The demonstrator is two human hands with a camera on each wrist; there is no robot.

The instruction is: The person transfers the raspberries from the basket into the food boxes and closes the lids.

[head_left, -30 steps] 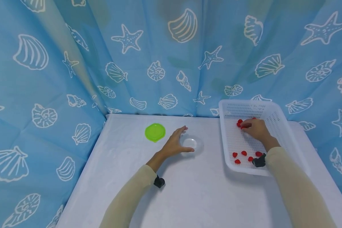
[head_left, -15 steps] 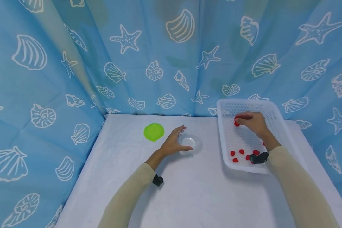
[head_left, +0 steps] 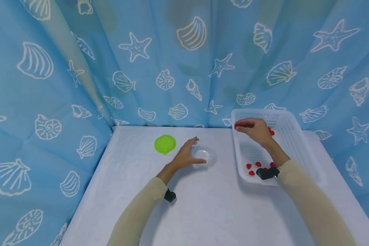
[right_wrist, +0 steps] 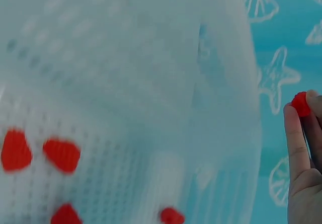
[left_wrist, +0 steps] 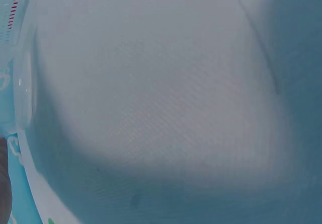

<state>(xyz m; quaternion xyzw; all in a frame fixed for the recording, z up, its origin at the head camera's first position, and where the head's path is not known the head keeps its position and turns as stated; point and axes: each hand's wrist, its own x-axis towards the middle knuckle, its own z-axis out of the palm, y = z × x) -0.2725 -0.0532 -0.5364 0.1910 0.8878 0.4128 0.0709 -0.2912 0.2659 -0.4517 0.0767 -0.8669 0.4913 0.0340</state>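
Observation:
My right hand (head_left: 254, 131) pinches a small red berry (right_wrist: 301, 104) between thumb and fingertips, over the left rim of a white perforated basket (head_left: 307, 143). The berry looks bumpy in the right wrist view. My left hand (head_left: 184, 155) curves round a clear round bowl (head_left: 203, 155) on the table, thumb on its near side and fingers behind. In the left wrist view the bowl (left_wrist: 24, 88) shows at the left edge. More red berries (head_left: 258, 164) lie in the basket, and my right forearm hides some of them.
A lime green lid (head_left: 165, 144) with a small tab lies left of the bowl. White cloth (head_left: 203, 212) covers the table. A blue curtain (head_left: 160, 51) with shell prints hangs behind and at the sides. Dark wrist cameras (head_left: 267, 173) are on both arms.
My right hand has lifted the berry from the back of the basket and moved left to its rim. The left hand stays at the bowl. The head view has shifted slightly.

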